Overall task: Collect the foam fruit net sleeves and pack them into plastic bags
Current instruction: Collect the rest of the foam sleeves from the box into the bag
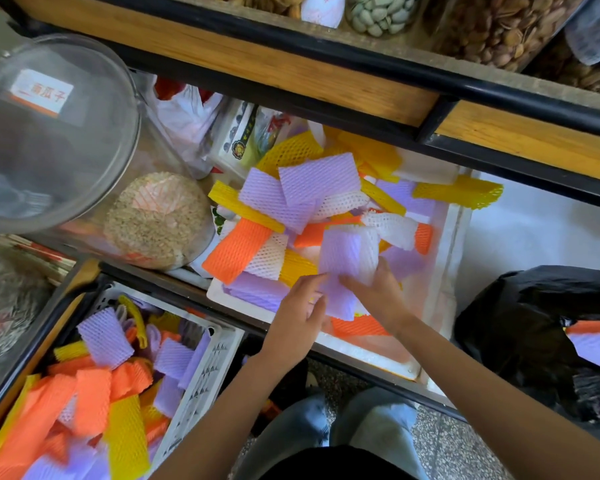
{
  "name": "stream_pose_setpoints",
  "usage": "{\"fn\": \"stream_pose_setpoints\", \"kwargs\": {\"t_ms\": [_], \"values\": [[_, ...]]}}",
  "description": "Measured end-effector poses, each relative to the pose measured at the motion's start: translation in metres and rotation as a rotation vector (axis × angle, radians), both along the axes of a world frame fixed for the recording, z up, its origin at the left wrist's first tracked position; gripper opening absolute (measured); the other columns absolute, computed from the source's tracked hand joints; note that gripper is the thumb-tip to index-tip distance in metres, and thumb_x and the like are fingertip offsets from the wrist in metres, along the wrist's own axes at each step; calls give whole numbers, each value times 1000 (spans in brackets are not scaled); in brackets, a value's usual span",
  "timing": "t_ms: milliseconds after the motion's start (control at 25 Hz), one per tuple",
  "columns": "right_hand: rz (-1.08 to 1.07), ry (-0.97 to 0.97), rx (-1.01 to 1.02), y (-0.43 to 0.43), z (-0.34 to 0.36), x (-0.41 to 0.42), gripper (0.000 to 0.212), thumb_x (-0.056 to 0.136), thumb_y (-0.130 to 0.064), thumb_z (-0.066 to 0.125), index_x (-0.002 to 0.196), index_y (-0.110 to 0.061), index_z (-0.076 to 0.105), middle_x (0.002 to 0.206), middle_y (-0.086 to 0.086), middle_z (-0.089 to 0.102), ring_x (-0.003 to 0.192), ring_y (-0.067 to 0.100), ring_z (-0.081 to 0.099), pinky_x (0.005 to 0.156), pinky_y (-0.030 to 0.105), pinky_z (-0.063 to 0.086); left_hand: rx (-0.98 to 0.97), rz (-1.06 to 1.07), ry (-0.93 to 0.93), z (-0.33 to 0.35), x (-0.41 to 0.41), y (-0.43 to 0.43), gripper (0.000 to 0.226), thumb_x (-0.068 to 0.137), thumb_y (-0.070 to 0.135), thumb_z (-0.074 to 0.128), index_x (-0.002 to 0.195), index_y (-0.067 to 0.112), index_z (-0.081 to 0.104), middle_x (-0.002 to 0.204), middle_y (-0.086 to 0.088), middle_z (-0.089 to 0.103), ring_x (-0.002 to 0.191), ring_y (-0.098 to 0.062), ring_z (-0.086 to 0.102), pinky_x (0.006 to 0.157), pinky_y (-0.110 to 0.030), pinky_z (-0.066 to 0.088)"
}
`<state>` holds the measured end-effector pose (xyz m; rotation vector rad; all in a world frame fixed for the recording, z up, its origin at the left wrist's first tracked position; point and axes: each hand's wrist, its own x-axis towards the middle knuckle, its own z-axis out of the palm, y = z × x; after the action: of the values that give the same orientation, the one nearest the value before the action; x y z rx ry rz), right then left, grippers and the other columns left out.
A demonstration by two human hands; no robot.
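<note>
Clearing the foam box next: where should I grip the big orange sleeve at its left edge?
Pinch the orange sleeve at its free lower-left end, coming from the left. Its upper end looks tucked under a yellow sleeve, and a white net sleeve crowds its right edge.

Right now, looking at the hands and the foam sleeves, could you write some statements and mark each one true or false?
1. The left hand and the right hand both hold purple sleeves. True.
2. The black bag is empty. False: orange and purple sleeves show inside it.
3. The white crate holds sleeves of several colours. True.
4. The hands are over the crate. False: they are over the white foam box.
</note>
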<state>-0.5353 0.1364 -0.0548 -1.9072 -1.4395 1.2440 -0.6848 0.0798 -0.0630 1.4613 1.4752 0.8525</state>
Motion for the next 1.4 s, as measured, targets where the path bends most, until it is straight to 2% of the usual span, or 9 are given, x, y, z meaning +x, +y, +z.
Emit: {"fn": "stream_pose_setpoints", "kwargs": {"t_ms": [200,360,560,680,760,920,1080,1320,1400], "values": [[28,-46,-48,1,-5,2,57,85,-30,67,126,-3,37,97,4,50,87,21,47,60,26,24,111,341,323,-10,-74,38,37,90,3,55,126,4,50,123,-9,47,117,-25,45,100,-34,36],[61,-25,-75,1,-8,1,57,85,-30,67,126,-4,37,101,2,51,99,27,54,73,27,34,-172,428,471,-31,-118,65,68,90,18,62,145,2,25,146,-23,31,135,-38,28,107,-52,29],[112,-33,-70,-4,-4,0,58,86,-32,65,128,-6,36,95,-3,48,90,18,47,68,25,31,-286,452,345,-40,-113,82,59,80,18,71,132,3,45,113,-18,62,109,-33,56,91,-45,45],[88,-47,-79,-6,-3,2,60,86,-31,66,130,-5,35,88,-7,46,89,19,47,69,27,32,-211,408,321,-36,-92,74,21,75,18,67,87,8,53,82,-14,54,82,-35,55,67,-36,43],[54,-129,-66,-8,-4,6,59,86,-33,66,127,-2,35,94,2,50,92,27,51,72,33,38,-190,403,252,-28,-67,56,21,79,13,65,82,8,45,81,-10,43,74,-31,47,59,-31,27],[-1,-208,-57,-13,1,16,58,88,-35,62,124,3,35,112,19,51,108,36,51,84,39,41,-163,347,97,-9,-12,20,27,86,13,62,101,9,40,85,-3,49,77,-23,50,63,-25,31],[-14,-114,-40,-22,15,22,52,89,-40,59,118,-3,36,100,10,52,97,27,54,72,29,38,-155,171,-33,4,37,1,36,85,34,58,113,17,45,106,1,54,96,-16,51,80,-28,42],[-82,227,62,-51,75,56,57,85,-36,60,123,-6,30,102,-7,50,92,-9,52,80,7,42,204,-25,-30,30,67,-6,40,93,51,41,117,24,57,120,5,53,118,-7,43,103,-26,36],[-131,224,146,-55,91,61,69,73,-42,67,119,-5,33,105,-5,48,102,-1,50,86,14,44,378,-33,4,48,77,-3,41,97,45,38,118,17,59,119,1,53,118,-11,46,103,-21,33]]}}
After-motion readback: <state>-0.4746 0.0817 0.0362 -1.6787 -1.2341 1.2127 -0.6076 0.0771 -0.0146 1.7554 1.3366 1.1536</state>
